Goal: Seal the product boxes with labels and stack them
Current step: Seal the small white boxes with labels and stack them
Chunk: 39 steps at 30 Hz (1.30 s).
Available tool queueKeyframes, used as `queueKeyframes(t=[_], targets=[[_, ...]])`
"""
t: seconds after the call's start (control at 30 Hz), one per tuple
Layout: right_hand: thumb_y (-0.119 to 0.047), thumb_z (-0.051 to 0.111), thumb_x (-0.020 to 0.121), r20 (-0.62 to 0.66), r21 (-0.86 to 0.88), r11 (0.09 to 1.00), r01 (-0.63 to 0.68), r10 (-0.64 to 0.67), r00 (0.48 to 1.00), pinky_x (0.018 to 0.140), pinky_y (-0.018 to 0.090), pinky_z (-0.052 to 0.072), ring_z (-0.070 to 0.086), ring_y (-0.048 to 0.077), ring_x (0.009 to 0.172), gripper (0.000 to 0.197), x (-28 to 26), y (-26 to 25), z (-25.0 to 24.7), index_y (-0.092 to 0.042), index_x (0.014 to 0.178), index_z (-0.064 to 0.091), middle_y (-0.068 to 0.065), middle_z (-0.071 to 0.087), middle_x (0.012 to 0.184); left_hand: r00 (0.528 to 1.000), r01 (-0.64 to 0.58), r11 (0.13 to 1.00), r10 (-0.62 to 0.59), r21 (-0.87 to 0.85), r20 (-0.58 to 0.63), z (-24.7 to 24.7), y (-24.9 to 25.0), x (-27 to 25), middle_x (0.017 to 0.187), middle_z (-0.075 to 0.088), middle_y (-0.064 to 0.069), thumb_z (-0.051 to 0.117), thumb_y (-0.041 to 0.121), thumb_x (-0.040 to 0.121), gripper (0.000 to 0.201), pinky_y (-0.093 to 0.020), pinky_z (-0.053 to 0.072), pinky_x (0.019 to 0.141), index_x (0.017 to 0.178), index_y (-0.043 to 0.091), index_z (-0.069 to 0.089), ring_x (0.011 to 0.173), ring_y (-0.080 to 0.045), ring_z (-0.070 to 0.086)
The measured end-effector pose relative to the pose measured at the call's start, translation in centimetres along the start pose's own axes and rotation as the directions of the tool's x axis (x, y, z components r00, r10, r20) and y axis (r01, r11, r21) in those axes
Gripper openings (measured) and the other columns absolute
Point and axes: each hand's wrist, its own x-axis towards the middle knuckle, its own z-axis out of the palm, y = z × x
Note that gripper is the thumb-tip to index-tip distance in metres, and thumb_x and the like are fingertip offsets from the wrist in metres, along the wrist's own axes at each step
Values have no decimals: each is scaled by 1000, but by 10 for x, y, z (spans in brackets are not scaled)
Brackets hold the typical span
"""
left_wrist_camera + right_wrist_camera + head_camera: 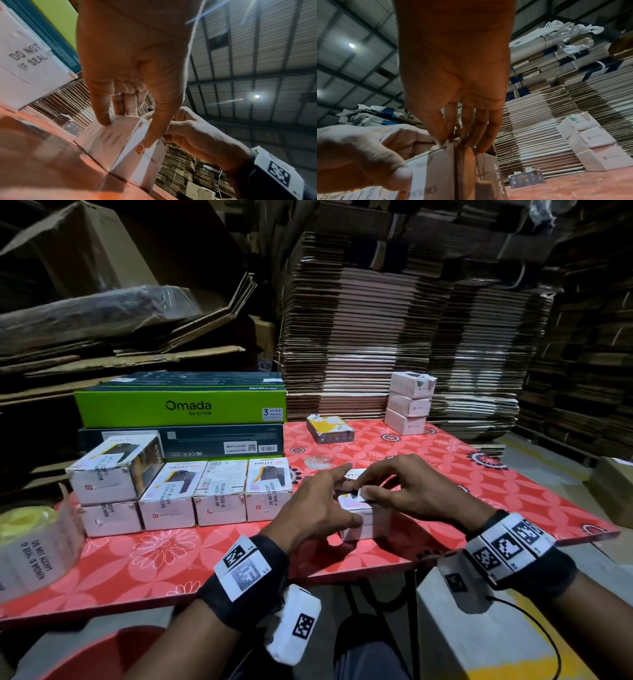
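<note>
red table crowded at the left with sealed boxes, clearing the middle for work. small white box near the front edge, braced by left hand, thumb and fingertips clamped on its sides. label pinched in right hand over the flap, likely for pressing down.

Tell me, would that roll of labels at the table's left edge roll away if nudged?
Probably not: the roll seems to lie on its flat side. Its loose strip curves, so likely floppy. It sits near the table edge, so a hard push might drop it.

Our head view looks down at the table; our wrist views look up, close — all share the box at 12 o'clock.
</note>
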Motion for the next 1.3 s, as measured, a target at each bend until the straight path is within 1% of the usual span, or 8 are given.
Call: queueKeyframes(t=[0.23, 0.47, 0.63, 0.8, 0.9, 1.03, 1.2, 1.3], targets=[[-13, 69, 94, -64, 113, 993, -43, 50, 997, 75, 29, 61, 73, 8, 81, 13, -1, 1, 1, -20, 102, 76, -5, 77, 87, 1000, 25, 1000, -25, -14, -5, 0, -1, 0, 140, 61, 6, 85, 22, 75, 106, -23, 42, 97, 160, 26, 23, 127, -12, 54], [-14, 75, 87, -152, 129, 985, -112, 131, 980, 75, 27, 59, 73, 3, 79, 11, -1, 4, 4, -22, 92, 78, -10, 77, 82, 1000, 13, 999, -12, -39, 9, 0, -1, -1, 141, 60, 9, 84, 18, 75, 105, -22, 40, 101, 160, 22, 22, 132, -10, 51], [-11, 78, 84, -196, 177, 968, -177, 211, 958, 73, 29, 60, 73, 6, 76, 10, -1, 2, 6, -21, 86, 79, -8, 77, 78, 1000, 10, 999, -10, -34, 5, 0, -1, -1, 139, 61, 11, 85, 18, 74, 105, -27, 44, 104, 160, 23, 23, 130, -11, 53], [-11, 77, 84, -218, 192, 965, -181, 222, 950, 75, 39, 62, 74, 11, 76, 11, -1, 3, 7, -21, 86, 78, -4, 77, 78, 1000, 12, 1000, -13, -29, -6, 0, 0, -1, 138, 62, 11, 85, 19, 73, 105, -32, 49, 102, 159, 27, 26, 121, -10, 59], [-8, 75, 85, -256, 227, 952, -203, 260, 931, 74, 49, 61, 74, 20, 75, 12, 1, 7, 6, -20, 85, 77, 0, 76, 76, 1000, 12, 999, -13, -32, -10, -1, 0, -1, 138, 62, 9, 86, 19, 72, 106, -33, 50, 101, 159, 27, 25, 123, -11, 58], [-4, 74, 86, -281, 293, 931, -219, 303, 910, 72, 55, 61, 74, 29, 77, 15, 1, 9, 6, -19, 84, 76, 5, 76, 76, 1000, 12, 999, -13, -36, -11, -1, 1, -1, 138, 63, 7, 86, 18, 73, 105, -30, 49, 101, 159, 25, 26, 122, -8, 56], [-3, 71, 91, -349, 377, 905, -197, 336, 875, 68, 48, 64, 74, 25, 77, 15, 1, 7, 5, -16, 87, 74, 5, 75, 79, 1000, 3, 999, -3, -54, 1, -1, 2, -2, 138, 62, 10, 85, 16, 74, 104, -32, 50, 101, 159, 24, 25, 122, -10, 57], [-4, 70, 92, -393, 404, 901, -156, 325, 860, 66, 37, 63, 73, 25, 79, 12, 1, 6, 0, -14, 89, 75, 8, 75, 82, 1000, -2, 998, 3, -57, 8, -1, 1, -1, 138, 61, 13, 84, 17, 74, 105, -34, 50, 101, 159, 24, 24, 119, -10, 59]])
